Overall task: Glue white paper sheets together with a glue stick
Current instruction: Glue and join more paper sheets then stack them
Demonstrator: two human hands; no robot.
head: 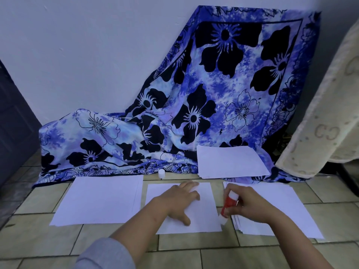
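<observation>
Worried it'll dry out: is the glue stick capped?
Uncapped: the glue stick shows a bare tip; a white cap sits apart on the floor.

Only a narrow gap lies between the left hand (pixel 180 200) and right hand (pixel 250 204), mostly filled by the tilted glue stick (pixel 229 205) the right one grips. Left of the left hand a paper stack (pixel 101 200) covers the tiled floor (pixel 194 255); a second paper stack (pixel 287 206) lies under and right of the right hand. Beyond the left hand a thin bare strip holds a white cap (pixel 161 173), then a blue flowered cloth (pixel 174 117) rises. Nearer the person than both hands the tiles lie bare.
</observation>
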